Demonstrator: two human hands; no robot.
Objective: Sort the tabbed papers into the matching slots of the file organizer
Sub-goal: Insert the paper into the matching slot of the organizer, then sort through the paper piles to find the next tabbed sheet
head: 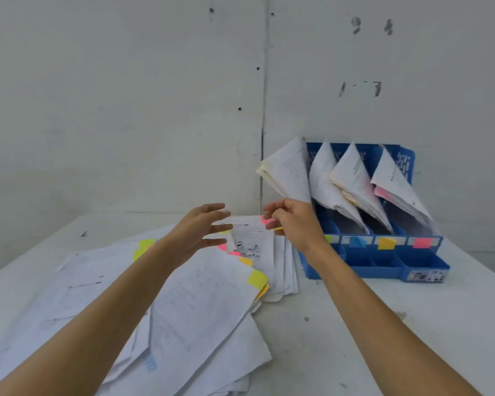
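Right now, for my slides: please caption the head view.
Left hand and right hand reach over tabbed papers beside the blue file organizer.

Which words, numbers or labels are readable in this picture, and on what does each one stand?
No text is readable.
Loose white printed sheets on the table: print blurred.
White papers in the blue plastic file organizer: print too small.
White sticker on the organizer's front corner: blurred.
Dark marks on the grey wall: illegible.
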